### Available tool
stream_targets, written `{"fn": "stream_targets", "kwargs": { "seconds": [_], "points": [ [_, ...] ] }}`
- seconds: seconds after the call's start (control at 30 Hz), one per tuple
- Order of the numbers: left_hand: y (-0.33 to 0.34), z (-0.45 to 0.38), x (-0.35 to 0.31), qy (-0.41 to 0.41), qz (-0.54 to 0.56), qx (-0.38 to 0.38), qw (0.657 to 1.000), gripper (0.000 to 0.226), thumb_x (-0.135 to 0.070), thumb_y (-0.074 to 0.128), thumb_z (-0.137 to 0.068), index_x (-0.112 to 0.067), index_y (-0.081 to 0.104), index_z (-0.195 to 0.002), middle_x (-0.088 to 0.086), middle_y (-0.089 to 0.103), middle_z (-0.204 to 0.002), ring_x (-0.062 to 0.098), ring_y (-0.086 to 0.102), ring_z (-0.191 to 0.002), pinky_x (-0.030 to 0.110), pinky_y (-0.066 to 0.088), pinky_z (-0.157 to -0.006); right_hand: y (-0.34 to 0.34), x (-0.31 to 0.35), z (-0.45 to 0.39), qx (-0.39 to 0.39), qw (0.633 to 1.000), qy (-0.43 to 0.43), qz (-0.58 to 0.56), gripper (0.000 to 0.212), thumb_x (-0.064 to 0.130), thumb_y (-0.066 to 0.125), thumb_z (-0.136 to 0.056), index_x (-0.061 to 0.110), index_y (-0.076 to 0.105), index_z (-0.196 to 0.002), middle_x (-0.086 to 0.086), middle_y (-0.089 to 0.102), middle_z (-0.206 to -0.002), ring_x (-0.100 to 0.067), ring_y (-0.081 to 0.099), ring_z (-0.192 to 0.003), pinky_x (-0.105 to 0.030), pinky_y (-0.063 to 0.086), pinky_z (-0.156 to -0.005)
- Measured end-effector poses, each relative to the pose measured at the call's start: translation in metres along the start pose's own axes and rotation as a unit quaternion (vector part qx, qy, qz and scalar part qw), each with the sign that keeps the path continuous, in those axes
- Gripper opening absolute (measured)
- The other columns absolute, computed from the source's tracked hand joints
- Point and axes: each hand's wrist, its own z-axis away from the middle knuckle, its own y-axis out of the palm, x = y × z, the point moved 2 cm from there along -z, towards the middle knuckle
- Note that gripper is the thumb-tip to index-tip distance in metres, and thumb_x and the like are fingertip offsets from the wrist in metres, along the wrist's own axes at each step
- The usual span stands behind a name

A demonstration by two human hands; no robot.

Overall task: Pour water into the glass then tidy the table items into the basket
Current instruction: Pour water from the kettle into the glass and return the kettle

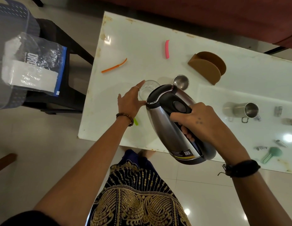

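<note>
Right hand [197,121] gripping kettle [171,121] handle, kettle tilted over glass [147,89] on white bench [142,46], left hand [131,99] fingers straight, resting against glass, steel bowl [181,82] just behind kettle

home living room, white low table [142,46], red sofa [207,17], tiled floor [44,136]
</note>
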Motion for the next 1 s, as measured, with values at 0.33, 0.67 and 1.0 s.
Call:
{"fn": "stream_targets", "kwargs": {
  "seconds": [0.33, 0.67, 1.0],
  "points": [
    [0.0002, -0.0002, -0.0001, -0.001, 0.003, 0.008, 1.0, 0.068, -0.039, 0.062, -0.081, -0.034, 0.03, -0.14, -0.001, 0.051, -0.138, 0.026, 0.049, -0.123, 0.059, 0.018, -0.11, 0.0022, -0.002, -0.0004, -0.007, 1.0, 0.007, 0.004, 0.024, 0.028, 0.062, -0.065, 0.008, 0.055, -0.052, 0.001, 0.054, -0.037, -0.011, 0.046, -0.032, -0.022, 0.044, -0.04],
    [0.0009, 0.0005, -0.0004, 0.004, -0.004, 0.004, 1.0, 0.069, -0.039, 0.064, -0.081, -0.033, 0.03, -0.14, 0.001, 0.052, -0.136, 0.026, 0.051, -0.122, 0.059, 0.029, -0.104, 0.0014, -0.002, 0.0029, -0.004, 1.0, 0.011, -0.003, 0.024, 0.029, 0.061, -0.065, 0.009, 0.054, -0.053, 0.001, 0.054, -0.037, -0.011, 0.045, -0.031, -0.022, 0.042, -0.041],
    [0.0007, -0.0003, 0.0009, -0.004, -0.01, 0.013, 1.0, 0.075, -0.039, 0.069, -0.077, -0.034, 0.029, -0.14, 0.0, 0.054, -0.134, 0.025, 0.052, -0.121, 0.058, 0.032, -0.103, -0.0007, -0.0043, 0.0042, 0.002, 1.0, 0.01, 0.001, 0.025, 0.032, 0.06, -0.064, 0.008, 0.056, -0.057, 0.001, 0.054, -0.037, -0.01, 0.046, -0.031, -0.022, 0.043, -0.04]
  ]
}}
